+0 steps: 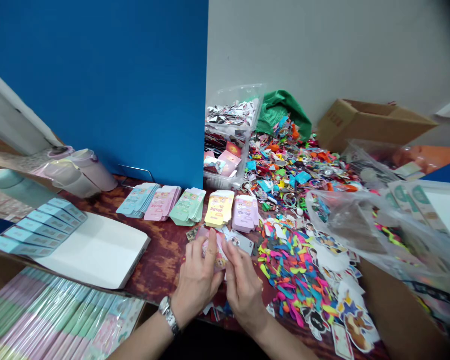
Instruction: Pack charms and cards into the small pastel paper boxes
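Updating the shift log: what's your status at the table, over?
Left hand and right hand pinching pink printed card. Multicoloured paper scraps beside right hand.

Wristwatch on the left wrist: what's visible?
The wristwatch has a silver-looking metal link bracelet and a small metal case, worn snugly on the left wrist, just behind the left hand, which pinches a pink card. The dial faces away from the camera, so its face can't be read. Only the wrist touches it.
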Tool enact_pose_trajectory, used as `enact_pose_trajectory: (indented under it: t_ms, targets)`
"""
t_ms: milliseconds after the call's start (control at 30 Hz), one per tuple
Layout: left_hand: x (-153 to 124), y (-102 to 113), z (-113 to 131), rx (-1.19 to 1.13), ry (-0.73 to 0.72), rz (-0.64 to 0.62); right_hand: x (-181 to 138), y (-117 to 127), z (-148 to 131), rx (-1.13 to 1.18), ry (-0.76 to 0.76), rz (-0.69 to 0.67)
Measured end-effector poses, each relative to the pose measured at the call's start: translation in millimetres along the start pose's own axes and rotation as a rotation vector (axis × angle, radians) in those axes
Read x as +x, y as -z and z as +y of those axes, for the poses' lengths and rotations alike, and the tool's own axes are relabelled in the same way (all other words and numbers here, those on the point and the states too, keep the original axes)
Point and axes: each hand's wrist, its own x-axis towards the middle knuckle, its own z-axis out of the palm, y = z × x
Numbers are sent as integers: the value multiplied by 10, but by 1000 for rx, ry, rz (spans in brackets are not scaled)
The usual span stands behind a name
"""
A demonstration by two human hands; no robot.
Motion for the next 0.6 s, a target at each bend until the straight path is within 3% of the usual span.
enact_pose_trajectory:
  t_ms: [133, 367, 500, 600]
  targets:
    - [-6, -16, -11, -62, 26, 7, 13, 33, 8, -10, 75, -47]
    - [-48, -21, -23, -127, 38, -15, 232, 192, 123, 89, 5, -262]
    - [-46, -31, -15, -123, 7, 17, 258, 127, 165, 60, 90, -344]
    - [-39, -32, -15, -100, -22, 19, 211, 58, 175, 22, 127, -329]
